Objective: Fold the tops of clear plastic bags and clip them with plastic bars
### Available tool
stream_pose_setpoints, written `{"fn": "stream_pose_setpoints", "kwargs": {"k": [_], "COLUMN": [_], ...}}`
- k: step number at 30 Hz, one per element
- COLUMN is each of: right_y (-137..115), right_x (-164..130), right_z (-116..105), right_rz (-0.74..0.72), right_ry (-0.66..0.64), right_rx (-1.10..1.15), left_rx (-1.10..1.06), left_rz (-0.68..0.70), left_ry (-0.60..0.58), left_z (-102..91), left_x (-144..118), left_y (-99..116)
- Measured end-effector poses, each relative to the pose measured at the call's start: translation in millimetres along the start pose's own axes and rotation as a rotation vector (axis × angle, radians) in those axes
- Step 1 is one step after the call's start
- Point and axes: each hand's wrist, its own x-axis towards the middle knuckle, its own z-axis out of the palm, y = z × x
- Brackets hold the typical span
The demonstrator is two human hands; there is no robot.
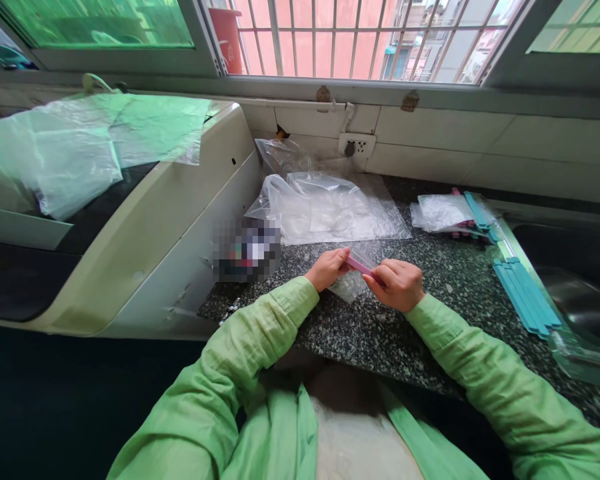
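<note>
A pink sealing-clip strip (360, 266) is stretched between my hands above the counter. At its left end, my left hand (329, 267) is closed with the thumb along the strip. My right hand (397, 283) has its fingers curled around the other end. Small clear plastic bag material (349, 287) shows above and below the strip; how the strip sits on it is hard to make out. Behind my hands lies a pile of clear plastic bags (330, 207). On the right, several teal strips (526, 297) lie side by side.
Beyond the teal strips is a steel sink (580, 293). A small clear packet (443, 212) with pink and teal strips rests near the wall. A large beige machine (180, 233) borders the left, plastic sheeting (80, 147) over it. A wall socket (357, 145) sits behind.
</note>
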Motion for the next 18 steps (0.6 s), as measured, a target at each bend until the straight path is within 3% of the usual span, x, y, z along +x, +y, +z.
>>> {"fn": "stream_pose_setpoints", "kwargs": {"k": [18], "right_y": [-2.1], "right_x": [1.1], "right_z": [-1.5], "right_rz": [-0.009], "right_ry": [0.001], "right_rx": [0.007], "left_rx": [-0.066], "left_rz": [-0.036], "left_ry": [0.001], "left_z": [-2.5], "left_x": [2.5], "left_y": [-4.8]}}
